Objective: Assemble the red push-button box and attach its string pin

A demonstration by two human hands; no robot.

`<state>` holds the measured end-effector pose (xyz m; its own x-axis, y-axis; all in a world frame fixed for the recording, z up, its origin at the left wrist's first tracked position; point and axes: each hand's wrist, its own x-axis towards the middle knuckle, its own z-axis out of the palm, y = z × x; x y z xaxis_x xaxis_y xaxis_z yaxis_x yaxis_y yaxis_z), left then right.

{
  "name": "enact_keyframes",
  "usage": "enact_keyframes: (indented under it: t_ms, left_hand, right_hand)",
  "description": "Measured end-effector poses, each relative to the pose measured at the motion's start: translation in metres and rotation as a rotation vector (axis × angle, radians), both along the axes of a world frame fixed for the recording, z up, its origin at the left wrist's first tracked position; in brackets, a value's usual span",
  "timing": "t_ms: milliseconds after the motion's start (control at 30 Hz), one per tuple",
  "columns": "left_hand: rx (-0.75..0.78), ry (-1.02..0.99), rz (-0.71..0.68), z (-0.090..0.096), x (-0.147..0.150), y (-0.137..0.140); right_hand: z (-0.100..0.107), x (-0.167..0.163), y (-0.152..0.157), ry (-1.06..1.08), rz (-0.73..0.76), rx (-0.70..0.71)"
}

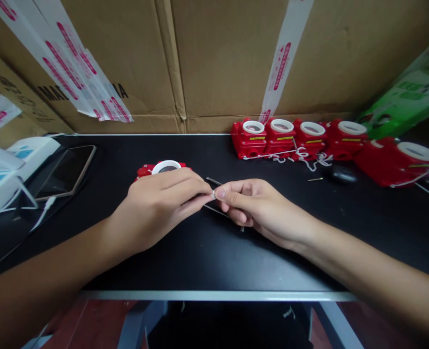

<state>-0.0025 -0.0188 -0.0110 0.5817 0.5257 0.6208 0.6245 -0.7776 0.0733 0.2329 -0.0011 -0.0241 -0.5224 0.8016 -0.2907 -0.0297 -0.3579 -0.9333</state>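
Note:
My left hand (163,201) and my right hand (252,206) meet over the middle of the black table, fingertips pinched together. Between them shows a small whitish piece (213,195), too tiny to name. Under the right hand, a thin metal rod (216,210) runs slantwise. Another slim dark metal end (213,181) sticks out above the right fingers; whether the two belong together I cannot tell. Behind my left hand lies a red box with a white ring (166,166) on top, partly hidden by the knuckles.
Several red housings (282,138) with white rings and white cord (303,154) line the back right. A black rounded object (341,173) lies before them. At left are a phone (67,169) and a white power strip (18,160). Cardboard (218,63) stands behind the table (214,261).

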Motion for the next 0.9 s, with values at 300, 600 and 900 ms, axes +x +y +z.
enact_keyframes:
  t_ms: [300,600,900]
  left_hand:
    - [-0.072,-0.052,-0.042,0.0038,0.0032,0.0017]
    - [-0.078,-0.032,-0.039,0.0003,0.0019,0.0035]
    - [0.092,0.056,-0.028,0.0020,0.0026,0.0013]
  right_hand:
    - [-0.0006,0.0000,0.0013,-0.015,0.000,0.003]
    - [0.0000,0.0005,0.0005,-0.011,0.018,0.010]
    - [0.0008,-0.0006,0.0001,0.002,0.002,-0.011]
